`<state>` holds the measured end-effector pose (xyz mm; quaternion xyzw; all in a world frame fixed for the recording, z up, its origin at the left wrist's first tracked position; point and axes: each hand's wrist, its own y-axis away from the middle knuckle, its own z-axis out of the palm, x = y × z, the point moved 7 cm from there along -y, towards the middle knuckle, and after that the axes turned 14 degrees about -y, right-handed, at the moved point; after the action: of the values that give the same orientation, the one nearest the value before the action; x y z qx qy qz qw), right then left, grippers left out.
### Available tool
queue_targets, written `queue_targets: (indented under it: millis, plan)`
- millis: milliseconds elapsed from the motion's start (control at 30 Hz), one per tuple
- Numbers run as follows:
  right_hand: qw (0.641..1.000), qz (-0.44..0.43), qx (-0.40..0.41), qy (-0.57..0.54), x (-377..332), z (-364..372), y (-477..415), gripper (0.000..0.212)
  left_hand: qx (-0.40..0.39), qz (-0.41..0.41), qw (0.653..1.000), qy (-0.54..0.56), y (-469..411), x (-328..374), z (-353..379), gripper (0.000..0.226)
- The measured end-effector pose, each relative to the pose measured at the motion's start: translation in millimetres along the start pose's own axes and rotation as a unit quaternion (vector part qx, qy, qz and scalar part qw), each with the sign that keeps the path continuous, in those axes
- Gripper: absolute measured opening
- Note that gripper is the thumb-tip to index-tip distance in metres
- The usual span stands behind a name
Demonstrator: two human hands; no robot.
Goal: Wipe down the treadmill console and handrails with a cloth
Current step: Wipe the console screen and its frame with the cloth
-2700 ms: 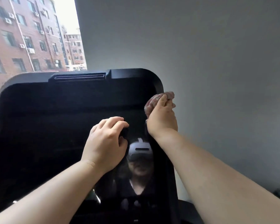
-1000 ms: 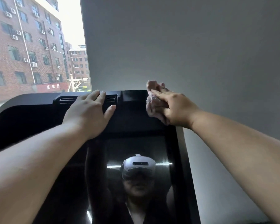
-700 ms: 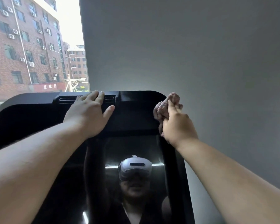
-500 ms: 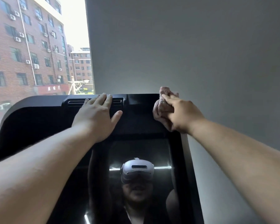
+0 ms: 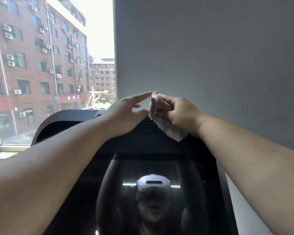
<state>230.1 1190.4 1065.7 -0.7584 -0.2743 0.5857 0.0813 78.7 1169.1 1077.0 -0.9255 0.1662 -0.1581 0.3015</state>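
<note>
While the grey wall (image 5: 210, 48) and the window (image 5: 41, 65) fill the background, the lower middle of the view is taken up by the black treadmill console (image 5: 159, 150), its glossy screen tilted toward the camera. Both hands are raised at its top edge. The left hand (image 5: 126, 114) is held open, fingers straight, the forefinger stretched toward the top of the pinkish cloth (image 5: 174, 133); whether contact is made cannot be told. The right hand (image 5: 182, 112) is curled round that cloth, a corner of which hangs over the console's upper rim. The step in hand is judged to be the wiping of the console's top, with a regrip or refold apparently being prepared. Next, a fresh face of cloth would need to be pressed flat and drawn along the rim. The handrails, not in view, are presumed undone.
</note>
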Motion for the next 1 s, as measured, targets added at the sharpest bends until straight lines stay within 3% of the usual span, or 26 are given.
queue_targets:
  millis: [67,133,233,267,367,433,467,567,667,733,800,900,967,1000]
  plan:
    - [1.000,0.022,0.007,0.020,2.0,21.9,-5.7,0.058,0.026,-0.003,0.996,0.084,-13.8,3.6,-7.5,0.035]
    - [1.000,0.025,-0.002,0.012,2.0,41.5,-13.1,0.054,-0.005,-0.011,0.988,0.151,-22.8,0.1,1.5,0.028]
    - [0.994,0.032,0.038,-0.093,6.2,26.7,-16.7,0.078,-0.021,0.032,0.999,0.025,-22.4,-10.1,14.9,0.025]
    - [0.993,0.030,0.060,-0.093,10.0,14.6,-12.8,0.076,0.002,0.041,0.999,-0.034,-24.5,-16.3,13.1,0.024]
    - [0.974,0.022,0.145,0.173,14.1,-17.1,6.3,0.046,0.050,0.055,0.993,-0.093,-36.7,-25.6,7.2,0.024]
    - [0.950,0.021,0.131,0.282,24.2,-19.7,8.7,0.042,-0.022,0.071,0.993,-0.094,-38.3,-14.9,21.8,0.027]
    - [0.946,0.015,0.122,0.300,27.5,-17.3,7.7,0.042,-0.037,0.067,0.991,-0.106,-39.2,-9.6,33.2,0.029]
    - [0.936,-0.014,0.134,0.324,30.7,-14.1,2.9,0.041,0.041,0.055,0.980,-0.185,-27.5,-3.2,38.7,0.052]
    - [0.929,-0.028,0.151,0.336,34.1,-15.2,2.9,0.041,0.081,0.110,0.979,-0.150,-17.1,-17.3,26.8,0.044]
    - [0.924,-0.024,0.158,0.346,36.0,-14.6,3.1,0.042,0.099,0.133,0.965,-0.203,-8.2,-36.9,13.7,0.049]
    - [0.909,-0.003,0.162,0.385,38.5,-8.4,-1.0,0.044,0.093,0.064,0.958,-0.265,0.7,-67.7,0.2,0.059]
    - [0.885,0.030,0.191,0.423,40.7,2.7,-5.4,0.047,0.075,-0.023,0.965,-0.252,-2.0,-71.2,-0.8,0.050]
    - [0.879,0.023,0.203,0.430,40.8,7.0,-4.3,0.048,0.035,0.006,0.973,-0.227,-13.7,-35.4,18.2,0.048]
    - [0.879,0.012,0.204,0.431,41.0,6.4,-3.8,0.048,0.033,0.059,0.966,-0.249,-20.9,-13.5,31.6,0.049]
